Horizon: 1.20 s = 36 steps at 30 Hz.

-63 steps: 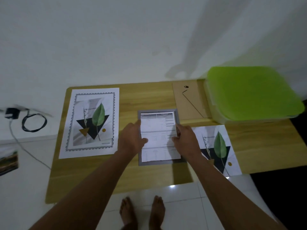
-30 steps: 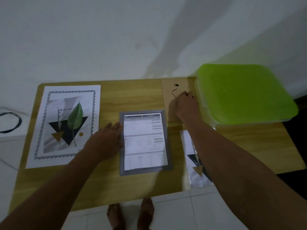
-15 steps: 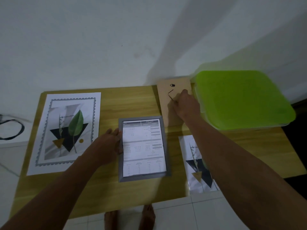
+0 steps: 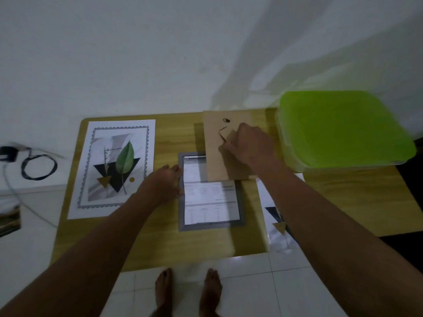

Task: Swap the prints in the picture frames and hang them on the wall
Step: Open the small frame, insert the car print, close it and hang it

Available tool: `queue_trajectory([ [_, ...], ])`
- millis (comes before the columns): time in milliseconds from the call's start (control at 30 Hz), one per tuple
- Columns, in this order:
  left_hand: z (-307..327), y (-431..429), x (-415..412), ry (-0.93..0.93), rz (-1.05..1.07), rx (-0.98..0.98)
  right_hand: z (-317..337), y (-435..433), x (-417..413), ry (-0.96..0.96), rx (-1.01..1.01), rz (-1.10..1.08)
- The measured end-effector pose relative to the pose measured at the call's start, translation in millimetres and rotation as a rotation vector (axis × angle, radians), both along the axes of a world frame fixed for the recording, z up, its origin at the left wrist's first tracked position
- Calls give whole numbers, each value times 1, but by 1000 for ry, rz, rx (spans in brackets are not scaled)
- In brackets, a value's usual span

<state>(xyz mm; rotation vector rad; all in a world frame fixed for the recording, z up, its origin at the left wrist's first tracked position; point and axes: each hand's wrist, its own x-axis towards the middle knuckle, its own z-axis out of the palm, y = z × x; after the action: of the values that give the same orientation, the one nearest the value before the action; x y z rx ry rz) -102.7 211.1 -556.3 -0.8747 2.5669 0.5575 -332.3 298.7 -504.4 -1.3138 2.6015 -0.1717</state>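
Head view: right hand (image 4: 248,146) pinching backing board (image 4: 216,161); left hand (image 4: 163,181) flat, bracing frame (image 4: 241,202).

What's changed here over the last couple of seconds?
The right hand left the grey frame, reached back, took the brown backing board in its grip and is drawing it over the frame's top. The left hand stays on the frame's left edge; both leaf prints and the green-lidded box stayed put.

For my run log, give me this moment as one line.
right hand: holds backing board over grey frame | left hand: steadies frame
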Motion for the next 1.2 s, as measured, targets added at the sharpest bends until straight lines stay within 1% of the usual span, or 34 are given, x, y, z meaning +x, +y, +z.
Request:
queue_trajectory([
  [100, -3, -3, 2, 44, 59, 37, -16, 14, 32, -49, 33, -5],
  [167, -5, -3, 4, 29, 70, 35, -28, 23, 50, -67, 48, 3],
  [300, -11, -6, 7, 35, 48, 15, -41, 36, 78, -16, 60, 40],
  [400, -14, -10, 7, 51, 37, 3, -49, 43, 89, -9, 28, 46],
  [533, -11, -11, 8, -10, -10, 4, -66, 51, 96, 35, -12, 105],
  [633, -8, -11, 9, -73, -35, -2, -70, 53, 100, -81, -35, 73],
  [767, -8, -14, 10, -74, -55, -36, -68, 53, 104, -94, -46, 46],
  [967, -12, -15, 13, -56, -67, -41, -61, 48, 105, -50, -15, 11],
  [1200, -10, -16, 12, -101, -80, -38, -71, 50, 103, -37, 2, 44],
])
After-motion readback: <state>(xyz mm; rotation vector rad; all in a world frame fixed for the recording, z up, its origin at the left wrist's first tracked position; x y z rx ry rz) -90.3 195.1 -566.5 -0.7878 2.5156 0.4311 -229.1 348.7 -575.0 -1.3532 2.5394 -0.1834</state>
